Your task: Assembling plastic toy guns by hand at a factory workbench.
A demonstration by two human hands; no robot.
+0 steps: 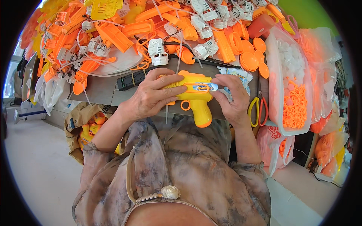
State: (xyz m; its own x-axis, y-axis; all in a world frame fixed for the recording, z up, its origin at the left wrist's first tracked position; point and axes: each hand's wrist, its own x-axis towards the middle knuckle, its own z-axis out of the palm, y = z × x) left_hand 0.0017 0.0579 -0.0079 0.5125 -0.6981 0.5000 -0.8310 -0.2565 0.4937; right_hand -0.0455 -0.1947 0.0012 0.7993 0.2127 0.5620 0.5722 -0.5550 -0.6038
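Note:
A yellow toy bubble gun (201, 108) with an orange trigger and orange trim lies on its side at the table's near edge, its grip pointing toward me. My left hand (152, 94) grips its left end, fingers over the top of the body. A small blue-and-white sticker (205, 87) sits along the gun's side. At the sticker's right end, the thumb and fingers of my right hand (232, 94) are pinched together; whether that end is stuck down cannot be seen. Behind my right hand lies a sheet of similar stickers (244, 77).
Orange shells (113, 35) and white motor units (157, 52) with wires pile up at the back. Scissors (258, 109) and a plastic tub (287, 132) of orange rings stand at the right. A paper bag (73, 122) with yellow toy guns is at lower left.

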